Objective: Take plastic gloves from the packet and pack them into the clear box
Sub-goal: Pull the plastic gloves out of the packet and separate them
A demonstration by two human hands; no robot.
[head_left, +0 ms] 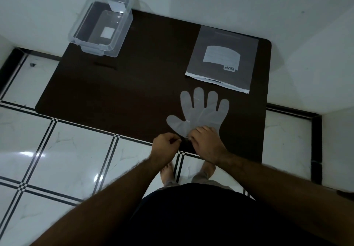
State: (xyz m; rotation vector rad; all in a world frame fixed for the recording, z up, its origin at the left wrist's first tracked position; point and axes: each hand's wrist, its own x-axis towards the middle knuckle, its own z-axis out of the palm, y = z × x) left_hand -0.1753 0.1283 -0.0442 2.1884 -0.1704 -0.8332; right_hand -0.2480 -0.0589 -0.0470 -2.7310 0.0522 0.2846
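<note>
A dark table (118, 85) serves as the landmark here. A translucent plastic glove (203, 110) lies flat on the table's near right part, its four fingers spread and pointing toward the far edge, its thumb pointing left. The cuff end of the glove is hidden under the right hand (206, 142), which rests palm down on it at the table's near edge, fingers curled and pressing the plastic. The left hand (165, 146) sits just beside the right hand at the same near edge, closed into a loose fist with thumb and forefinger pinched together. What the pinch grips is hard to make out; it seems to be a thin edge of the glove's cuff, but the plastic there is nearly invisible against the dark surface.

The grey packet (223, 58) lies on the table's far right part, just beyond the glove's fingertips and not touching them. Its open mouth faces the near side, and its printing is too blurred to read apart from a small logo. The clear box (101, 22) stands open at the table's far left corner, well apart from the glove, partly overhanging the edge. Inside it only a pale square shows on the bottom; whether that is a label cannot be told. Bare feet show below the table's near edge on the tiled floor (57, 150).
</note>
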